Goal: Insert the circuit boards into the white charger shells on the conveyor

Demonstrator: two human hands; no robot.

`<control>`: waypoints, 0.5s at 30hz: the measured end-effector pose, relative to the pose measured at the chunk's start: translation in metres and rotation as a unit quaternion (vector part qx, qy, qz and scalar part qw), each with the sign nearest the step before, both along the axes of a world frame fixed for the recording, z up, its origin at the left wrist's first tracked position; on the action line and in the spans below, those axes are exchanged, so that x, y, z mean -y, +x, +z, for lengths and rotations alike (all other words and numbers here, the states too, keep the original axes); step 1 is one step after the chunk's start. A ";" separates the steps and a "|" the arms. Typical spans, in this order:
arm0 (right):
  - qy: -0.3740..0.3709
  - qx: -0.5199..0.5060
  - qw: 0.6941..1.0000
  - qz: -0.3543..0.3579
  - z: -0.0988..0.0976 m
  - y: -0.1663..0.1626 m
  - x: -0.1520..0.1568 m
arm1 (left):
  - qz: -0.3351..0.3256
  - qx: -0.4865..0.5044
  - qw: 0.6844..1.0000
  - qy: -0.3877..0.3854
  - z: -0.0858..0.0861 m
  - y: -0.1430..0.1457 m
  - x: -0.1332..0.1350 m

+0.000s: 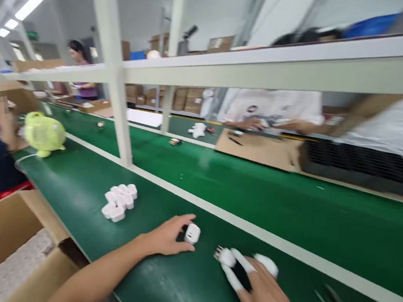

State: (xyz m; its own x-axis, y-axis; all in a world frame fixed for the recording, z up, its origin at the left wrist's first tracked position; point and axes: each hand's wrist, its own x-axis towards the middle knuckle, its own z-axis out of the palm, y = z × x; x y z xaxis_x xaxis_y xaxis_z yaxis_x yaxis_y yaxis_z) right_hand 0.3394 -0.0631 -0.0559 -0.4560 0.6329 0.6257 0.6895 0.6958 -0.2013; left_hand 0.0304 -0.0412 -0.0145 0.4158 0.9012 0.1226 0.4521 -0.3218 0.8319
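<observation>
Left hand curved around a white charger housing; right hand pinched a pronged plug piece.
Beyond and left of the left hand, similar housings stood bunched; a leftward brush could have scattered them. Whether thumb and forefinger gripped the charger housing could not be told; loosely held, it might have tipped. Smooth finger cots on the right might have let the plug piece slip.

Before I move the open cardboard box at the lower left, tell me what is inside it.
The cardboard box holds many small pale pieces, too blurred to identify. Anything beneath is covered; the near flap hides part of the inside.
</observation>
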 end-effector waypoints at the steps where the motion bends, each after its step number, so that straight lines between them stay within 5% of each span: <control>1: 0.004 -0.004 1.000 -0.019 0.007 -0.003 0.005 | 0.002 -0.006 1.000 -0.010 0.000 -0.001 0.001; 8: 0.008 -0.083 0.996 0.028 0.059 -0.039 0.031 | -0.046 -0.036 0.995 0.085 0.006 0.015 0.019; 15: 0.004 -0.050 0.998 0.031 0.064 -0.039 0.044 | -0.079 -0.067 0.983 0.152 0.011 0.024 0.028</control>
State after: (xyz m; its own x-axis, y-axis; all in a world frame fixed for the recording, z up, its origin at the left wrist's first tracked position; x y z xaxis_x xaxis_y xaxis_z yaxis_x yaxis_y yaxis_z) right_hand 0.3009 -0.1072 0.0077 -0.4292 0.6000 0.6752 0.6222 0.7383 -0.2605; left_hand 0.0546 -0.0694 -0.0036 0.5776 0.7549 0.3106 0.4757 -0.6205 0.6235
